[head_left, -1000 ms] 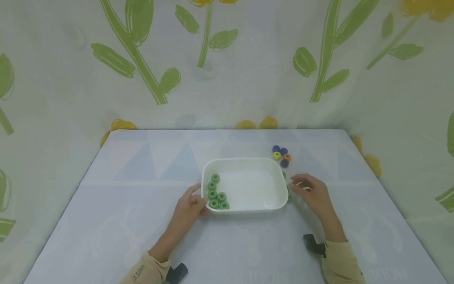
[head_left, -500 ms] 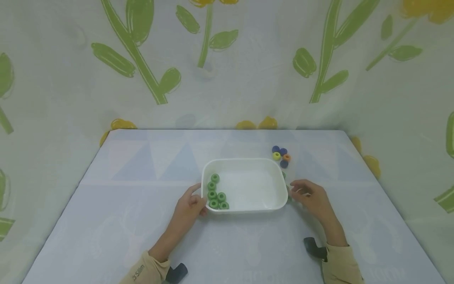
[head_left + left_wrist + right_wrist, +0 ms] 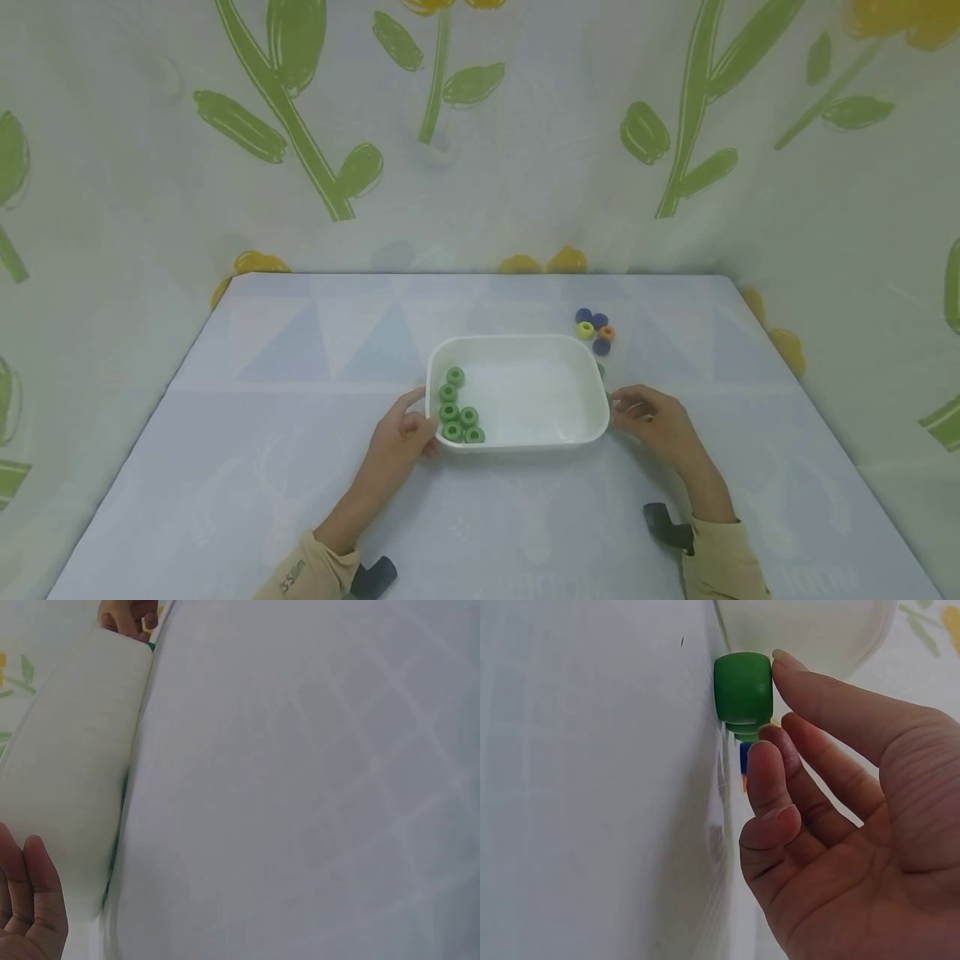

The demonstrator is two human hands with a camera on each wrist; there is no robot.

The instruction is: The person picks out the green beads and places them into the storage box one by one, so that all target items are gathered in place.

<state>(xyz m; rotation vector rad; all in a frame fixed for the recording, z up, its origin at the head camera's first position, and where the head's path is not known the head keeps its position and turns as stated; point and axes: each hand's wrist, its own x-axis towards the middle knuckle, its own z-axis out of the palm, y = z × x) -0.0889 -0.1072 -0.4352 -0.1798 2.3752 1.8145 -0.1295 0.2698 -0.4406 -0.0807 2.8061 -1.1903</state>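
I note my right hand (image 3: pixel 660 421) has drawn in against the green bead (image 3: pixel 742 688) beside the white tray (image 3: pixel 525 446).

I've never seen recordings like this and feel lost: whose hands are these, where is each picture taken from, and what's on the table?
A person works with two bare hands; no machine. The wide picture comes from a head camera; the two close-ups come from cameras on each wrist. On the table stands a white tray holding six green rings. The left hand rests against the tray's left end. The right hand reaches beside its right end, where the right wrist view shows its fingers at a green ring, not yet gripped. Behind lie blue, yellow and orange rings.
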